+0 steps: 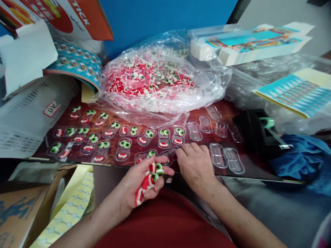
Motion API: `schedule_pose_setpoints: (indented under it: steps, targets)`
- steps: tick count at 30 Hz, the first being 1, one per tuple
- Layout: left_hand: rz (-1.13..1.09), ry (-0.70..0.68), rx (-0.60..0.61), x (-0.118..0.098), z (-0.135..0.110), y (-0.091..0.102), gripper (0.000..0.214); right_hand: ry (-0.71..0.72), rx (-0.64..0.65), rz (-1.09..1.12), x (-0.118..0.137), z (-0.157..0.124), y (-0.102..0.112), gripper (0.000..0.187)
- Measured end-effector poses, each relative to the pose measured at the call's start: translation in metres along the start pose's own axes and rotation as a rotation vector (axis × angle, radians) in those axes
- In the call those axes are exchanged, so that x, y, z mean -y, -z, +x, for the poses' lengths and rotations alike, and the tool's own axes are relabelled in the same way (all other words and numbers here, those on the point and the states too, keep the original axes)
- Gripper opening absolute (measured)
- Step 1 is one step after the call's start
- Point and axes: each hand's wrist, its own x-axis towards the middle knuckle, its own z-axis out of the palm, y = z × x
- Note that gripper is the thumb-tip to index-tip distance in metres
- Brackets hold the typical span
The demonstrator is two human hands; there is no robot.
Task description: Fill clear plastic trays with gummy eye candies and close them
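Observation:
My left hand [148,179] is cupped, palm up, around a small pile of candies [147,184]: green-and-white eyes and red mouths with white teeth. Just right of it, my right hand [195,165] is lowered over the table edge with its fingers curled down. Its fingertips are hidden, so I cannot make out what they hold. A clear plastic tray [172,153] lies beside those fingers, partly covered. Behind the hands are several filled trays, such as a tray [124,149] with two eyes and a mouth. Unfilled trays [218,155] lie to the right.
A large clear bag [165,100] of loose candies stands at the back. On the left is a white plastic basket [28,117]; on the right, a black tape dispenser [254,134] and a blue cloth [302,162]. Flat printed boxes [253,43] lie at the back right.

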Motion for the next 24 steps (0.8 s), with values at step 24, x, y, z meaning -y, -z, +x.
schedule_pose_setpoints:
  steps: [24]
  targets:
    - [0.129,-0.072,-0.169,0.002,0.002,-0.004,0.014,-0.228,-0.003,0.631,-0.027,-0.007,0.015,0.013]
